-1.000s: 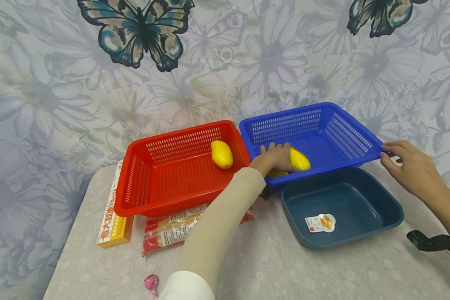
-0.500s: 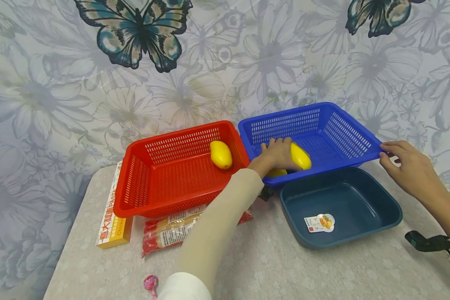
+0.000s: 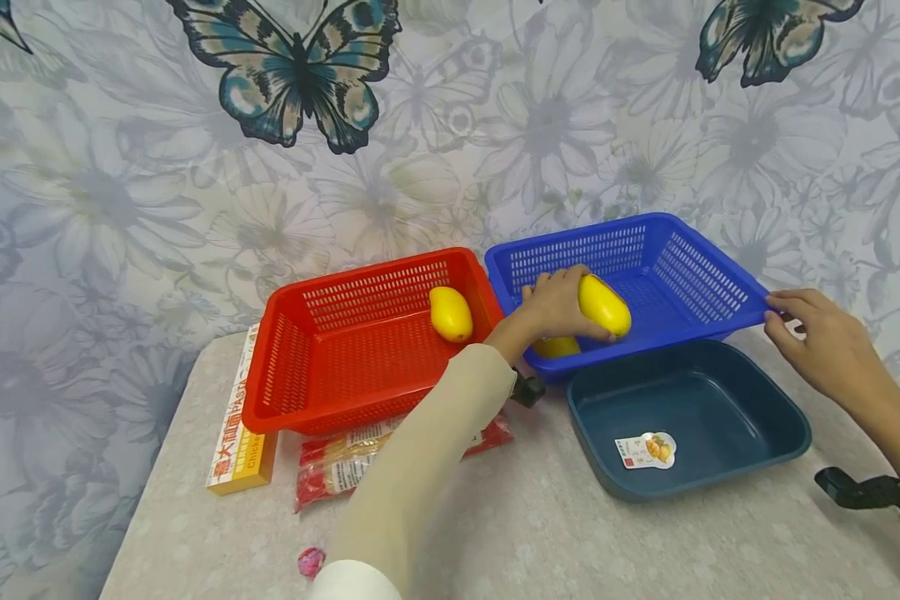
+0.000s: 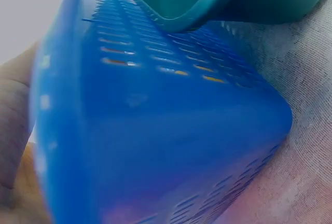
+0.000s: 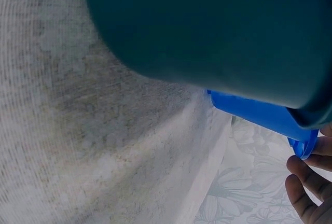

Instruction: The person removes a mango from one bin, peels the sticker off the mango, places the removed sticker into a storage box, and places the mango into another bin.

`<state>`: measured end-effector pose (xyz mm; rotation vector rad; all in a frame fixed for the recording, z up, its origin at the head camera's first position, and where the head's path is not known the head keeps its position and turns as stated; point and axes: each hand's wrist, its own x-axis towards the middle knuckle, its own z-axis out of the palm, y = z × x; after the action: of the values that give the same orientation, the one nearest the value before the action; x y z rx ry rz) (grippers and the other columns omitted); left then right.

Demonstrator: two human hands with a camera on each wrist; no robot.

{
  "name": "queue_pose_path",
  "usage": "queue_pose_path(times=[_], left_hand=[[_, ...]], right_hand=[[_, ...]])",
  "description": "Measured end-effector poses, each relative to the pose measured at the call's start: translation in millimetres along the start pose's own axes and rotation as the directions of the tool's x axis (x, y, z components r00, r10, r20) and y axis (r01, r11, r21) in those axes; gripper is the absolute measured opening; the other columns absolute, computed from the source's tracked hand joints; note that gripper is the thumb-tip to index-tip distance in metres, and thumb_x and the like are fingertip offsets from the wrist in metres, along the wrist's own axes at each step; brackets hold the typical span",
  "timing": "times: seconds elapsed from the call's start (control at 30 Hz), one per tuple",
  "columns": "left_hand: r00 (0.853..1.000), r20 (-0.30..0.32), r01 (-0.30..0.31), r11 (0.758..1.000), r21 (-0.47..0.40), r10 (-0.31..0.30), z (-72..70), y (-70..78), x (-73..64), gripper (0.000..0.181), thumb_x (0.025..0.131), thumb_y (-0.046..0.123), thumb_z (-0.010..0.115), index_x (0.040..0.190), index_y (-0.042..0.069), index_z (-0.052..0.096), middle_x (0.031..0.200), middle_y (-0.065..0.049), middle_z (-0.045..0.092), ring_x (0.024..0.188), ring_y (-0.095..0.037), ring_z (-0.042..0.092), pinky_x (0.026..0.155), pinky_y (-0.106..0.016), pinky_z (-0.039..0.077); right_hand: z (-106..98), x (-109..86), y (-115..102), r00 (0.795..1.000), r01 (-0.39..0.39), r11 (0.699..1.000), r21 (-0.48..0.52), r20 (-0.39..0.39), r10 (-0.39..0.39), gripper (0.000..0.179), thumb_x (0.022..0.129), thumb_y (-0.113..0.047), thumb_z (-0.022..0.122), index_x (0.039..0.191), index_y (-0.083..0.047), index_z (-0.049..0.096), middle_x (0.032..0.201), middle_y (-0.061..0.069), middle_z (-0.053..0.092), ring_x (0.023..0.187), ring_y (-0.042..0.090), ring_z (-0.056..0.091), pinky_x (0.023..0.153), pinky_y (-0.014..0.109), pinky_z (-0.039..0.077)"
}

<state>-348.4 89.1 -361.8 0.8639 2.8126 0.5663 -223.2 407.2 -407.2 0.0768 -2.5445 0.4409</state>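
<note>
In the head view my left hand holds a yellow mango inside the blue basket, near its front left corner. Just below that hand lies a second mango, partly covered by it. At the basket's right corner my right hand pinches the rim between thumb and fingers. The right wrist view shows its fingers at the blue rim. A third mango rests in the red basket to the left. The left wrist view is mostly the blue basket's outer wall.
A dark teal basin with a label stands in front of the blue basket. Under the red basket's edges are a pasta box and a red-ended noodle packet. A wrapped lollipop lies near the front.
My left hand has raised the mango slightly from the blue basket's floor, uncovering more of the mango below. The right hand keeps its place on the rim. The head view has shifted a little.
</note>
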Motion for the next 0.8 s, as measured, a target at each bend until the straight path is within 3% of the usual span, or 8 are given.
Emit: queue_pose_path(times=[0.13,0.33,0.4,0.43,0.53,0.63,0.73,0.8], left_hand=[[0.999,-0.045,-0.013,0.998,-0.054,0.01,-4.8,-1.6,-5.7,0.098,0.07,0.062,0.081,0.148,0.024,0.037,0.133,0.003,0.052,0.112,-0.019,0.042,0.089,-0.04,0.036],[0.996,-0.08,-0.047,0.99,-0.136,0.036,-13.4,-4.1,-18.8,0.099,0.068,0.061,0.083,0.148,0.024,0.037,0.133,0.005,0.052,0.113,-0.019,0.041,0.091,-0.043,0.037],[0.995,-0.09,-0.056,0.988,-0.141,0.044,-16.1,-5.1,-23.0,0.101,0.069,0.062,0.082,0.15,0.024,0.035,0.137,0.005,0.05,0.116,-0.02,0.041,0.094,-0.044,0.037],[0.994,-0.096,-0.064,0.987,-0.148,0.05,-17.6,-6.0,-25.0,0.101,0.069,0.062,0.082,0.15,0.024,0.035,0.137,0.005,0.05,0.117,-0.02,0.041,0.094,-0.044,0.038],[0.993,-0.108,-0.075,0.983,-0.17,0.057,-19.5,-9.8,-30.3,0.102,0.07,0.062,0.081,0.151,0.024,0.034,0.14,0.005,0.049,0.12,-0.021,0.04,0.095,-0.044,0.037],[0.991,-0.118,-0.087,0.978,-0.189,0.065,-21.4,-12.6,-37.1,0.103,0.07,0.062,0.081,0.153,0.023,0.033,0.143,0.004,0.047,0.123,-0.022,0.039,0.097,-0.046,0.037],[0.988,-0.134,-0.108,0.974,-0.201,0.082,-24.9,-13.4,-45.8,0.106,0.071,0.061,0.081,0.155,0.021,0.03,0.149,0.004,0.043,0.128,-0.023,0.037,0.101,-0.049,0.036],[0.985,-0.149,-0.122,0.967,-0.224,0.09,-26.8,-13.9,-51.8,0.106,0.071,0.06,0.082,0.155,0.022,0.03,0.15,0.005,0.042,0.13,-0.024,0.035,0.102,-0.051,0.035]], right_hand=[[0,0.1,0,1.0,0.007,1.0,0.001,-0.007,-0.007,0.031,0.095,-0.005,0.055,0.115,0.018,0.061,0.121,0.03,0.057,0.093,0.048,0.06,0.071,0.059,0.048],[-2,1.2,0,0.999,0.028,1.0,-0.003,-0.03,-0.028,0.029,0.093,-0.005,0.058,0.113,0.017,0.062,0.118,0.029,0.059,0.091,0.045,0.061,0.067,0.018,0.038],[-2,1.9,0,0.999,0.029,1.0,-0.001,-0.031,-0.029,0.029,0.093,-0.005,0.058,0.113,0.017,0.062,0.119,0.029,0.059,0.091,0.045,0.061,0.067,0.015,0.037],[-2,2.1,0,0.999,0.026,1.0,0.0,-0.029,-0.026,0.03,0.093,-0.005,0.058,0.113,0.017,0.062,0.119,0.029,0.058,0.092,0.046,0.061,0.069,0.015,0.039],[-2,1.5,-1,1.0,0.012,1.0,0.0,-0.015,-0.012,0.031,0.094,-0.005,0.056,0.114,0.018,0.061,0.12,0.03,0.057,0.093,0.048,0.061,0.071,0.04,0.052],[0,-0.2,-2,1.0,0.006,1.0,-0.001,-0.01,-0.006,0.031,0.094,-0.004,0.055,0.115,0.018,0.06,0.121,0.031,0.056,0.094,0.049,0.06,0.072,0.064,0.048],[0,-0.9,-3,1.0,0.016,1.0,0.001,-0.023,-0.016,0.03,0.094,-0.004,0.056,0.114,0.018,0.06,0.12,0.031,0.057,0.092,0.048,0.061,0.071,0.062,0.048],[0,-0.7,-2,0.999,0.027,1.0,0.002,-0.037,-0.027,0.029,0.093,-0.004,0.057,0.113,0.018,0.061,0.119,0.03,0.058,0.091,0.047,0.062,0.07,0.045,0.052]])
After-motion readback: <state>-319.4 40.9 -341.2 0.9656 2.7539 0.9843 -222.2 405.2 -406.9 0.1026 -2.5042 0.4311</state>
